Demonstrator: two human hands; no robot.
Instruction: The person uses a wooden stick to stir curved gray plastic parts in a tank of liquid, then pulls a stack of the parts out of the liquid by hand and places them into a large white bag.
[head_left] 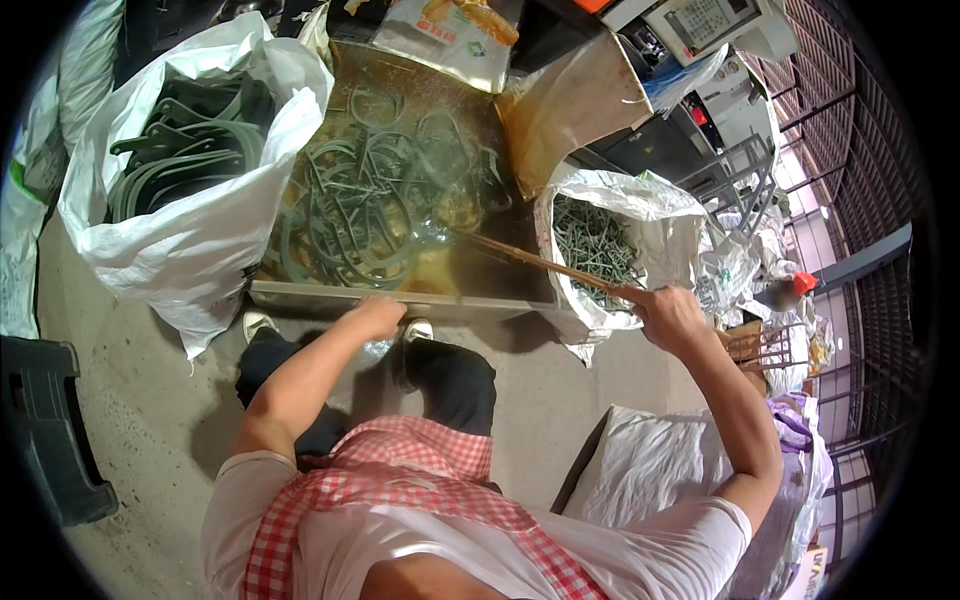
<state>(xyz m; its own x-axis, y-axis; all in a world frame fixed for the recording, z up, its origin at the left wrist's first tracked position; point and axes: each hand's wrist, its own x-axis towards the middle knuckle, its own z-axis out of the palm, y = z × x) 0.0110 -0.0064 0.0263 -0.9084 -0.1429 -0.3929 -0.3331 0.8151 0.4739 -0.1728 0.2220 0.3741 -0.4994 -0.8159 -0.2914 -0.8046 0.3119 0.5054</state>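
Note:
My right hand (668, 315) is closed round the end of a thin wooden stick (535, 262). The stick slants left over a shallow metal tray (480, 309), and its far end is down among wet green strips and loops (360, 190) in yellowish liquid. The liquid around the tip looks stirred and splashing. At the tray's near rim my left hand (378, 318) is closed in a fist, touching or just in front of the edge. Something clear, like plastic, shows below that fist; whether the hand holds it I cannot tell.
A white woven sack (190, 250) of curved green pieces stands left of the tray. Another white sack (650, 205), with thin green scraps, stands right of it. A brown board (575, 110) leans at the tray's back right. A dark plastic stool (60, 430) is at the left.

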